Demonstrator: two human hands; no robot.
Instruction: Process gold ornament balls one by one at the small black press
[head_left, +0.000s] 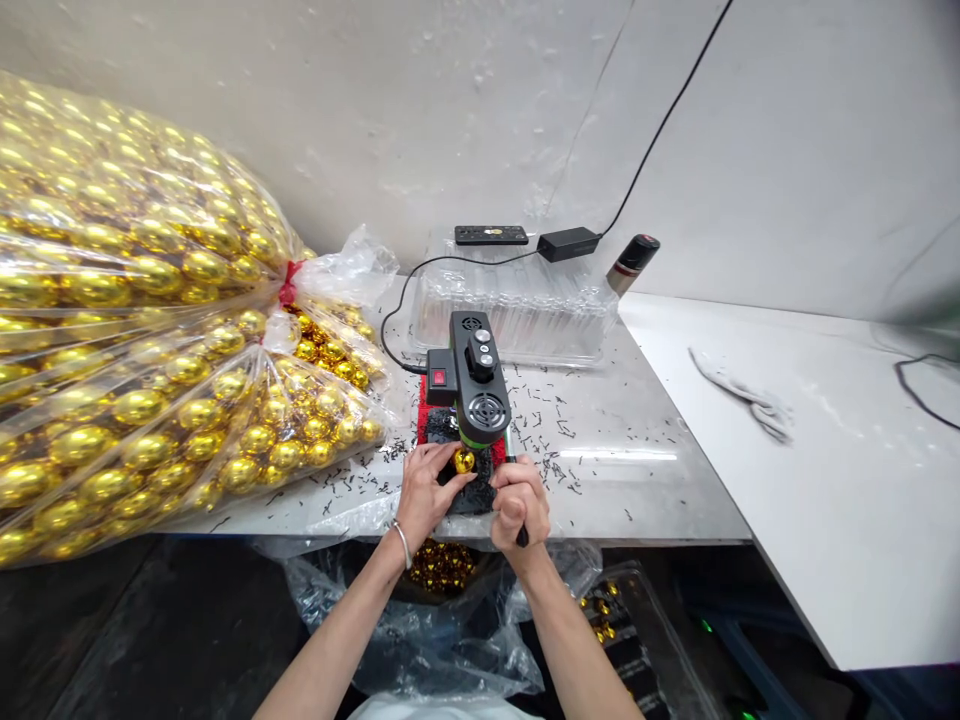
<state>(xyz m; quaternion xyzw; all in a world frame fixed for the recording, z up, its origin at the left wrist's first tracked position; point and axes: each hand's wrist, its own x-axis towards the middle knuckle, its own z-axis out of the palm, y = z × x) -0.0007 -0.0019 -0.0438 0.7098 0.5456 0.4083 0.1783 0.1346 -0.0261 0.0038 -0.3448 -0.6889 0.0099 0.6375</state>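
Note:
A shiny gold ball [464, 461] sits between the thumb and fingers of my left hand [426, 487], under the front end of a black tabletop machine [484, 375]. The machine has round vents, buttons and a side box with a red switch [439, 377]. My right hand [520, 505] is wrapped round the black lever handle [523, 535] at the machine's right side. Beneath the ball lies a dark base with a red mat [423, 420] partly showing. The ball's underside is hidden by my fingers.
Large clear bags of gold balls [135, 270] fill the left. Black scraps litter the metal table [637, 490]. Behind the machine stand a clear plastic tray [517, 345], a power adapter [568, 244] and a spray can [634, 262]. A glove [742, 395] lies right. More gold balls [442, 568] sit below the edge.

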